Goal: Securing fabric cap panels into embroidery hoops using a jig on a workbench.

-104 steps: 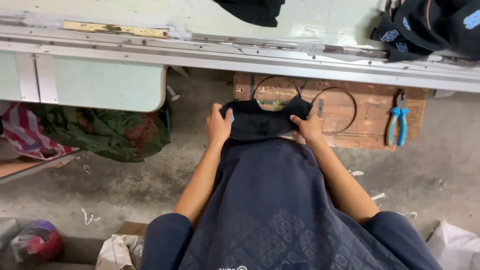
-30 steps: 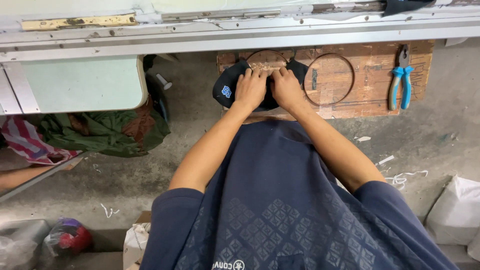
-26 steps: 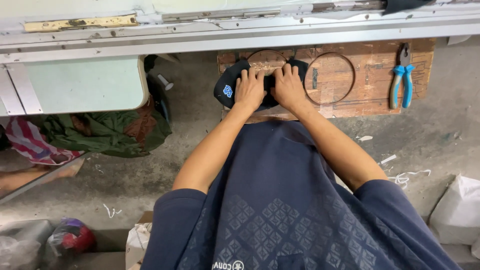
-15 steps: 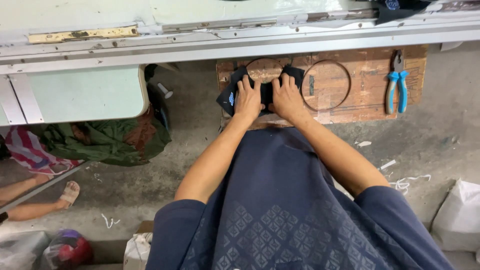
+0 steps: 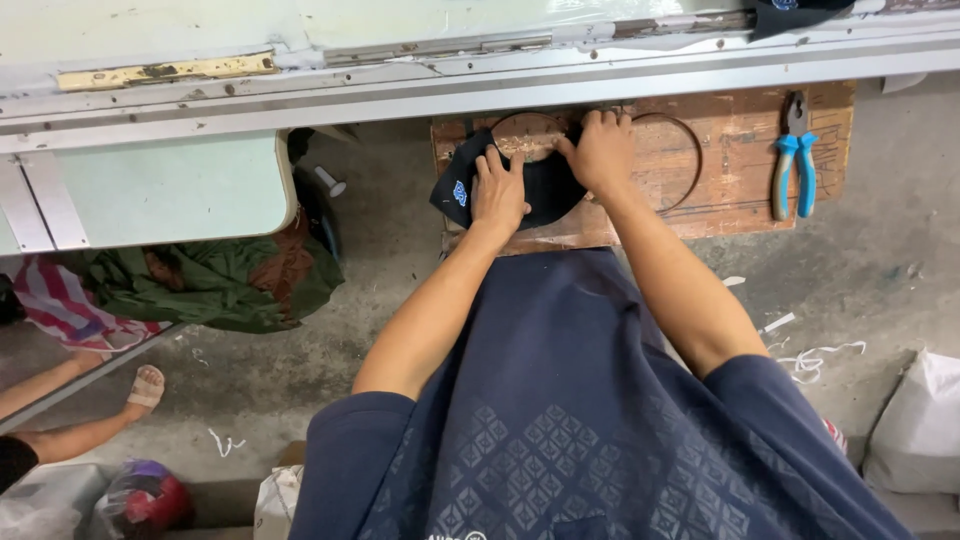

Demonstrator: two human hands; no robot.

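A black cap piece (image 5: pixel 455 182) with a small blue emblem lies on a worn wooden board (image 5: pixel 740 190) on the floor. My left hand (image 5: pixel 497 188) presses down on the cap's left half. My right hand (image 5: pixel 600 150) grips its upper right edge, next to a round hoop (image 5: pixel 525 118) that the fabric is stretched around. A second wire ring (image 5: pixel 688 150) lies on the board just right of my right hand. My dark blue shirt fills the lower middle of the view.
Blue-handled pliers (image 5: pixel 796 160) rest on the board's right end. A pale metal table edge (image 5: pixel 400 80) runs across the top. Green and striped cloth (image 5: pixel 200 285) is heaped at left. Another person's foot in a sandal (image 5: pixel 140 385) is at lower left, a white bag (image 5: pixel 915 425) at right.
My hands and the cap moved up the board. The cap has been turned and spread around the hoop, and the hoop's opening now shows above my left hand.
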